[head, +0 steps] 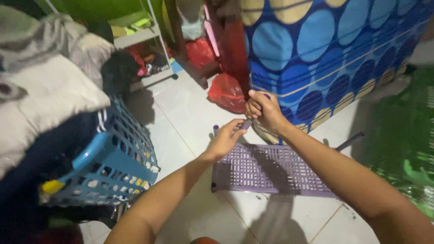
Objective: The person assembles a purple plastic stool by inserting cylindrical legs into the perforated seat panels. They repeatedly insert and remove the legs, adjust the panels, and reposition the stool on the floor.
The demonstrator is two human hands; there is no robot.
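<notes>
Both hands, left [224, 141] and right [263, 110], pinched a purple rod [248, 123] above the shelf [271, 171]; slipping fingers might have dropped it.

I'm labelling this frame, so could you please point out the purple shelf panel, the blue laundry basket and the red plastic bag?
purple shelf panel [271, 174]: head view, on the middle of its slotted surface.
blue laundry basket [129, 158]: head view, on its lattice side wall.
red plastic bag [227, 92]: head view, on the bag's middle.

Below the hands lies a matt purple plastic shelf panel [269, 171], perforated, on glossy smooth floor tiles [190, 113]. Left of them, a blue plastic basket [120, 162] holds soft cloth [45, 95].
</notes>
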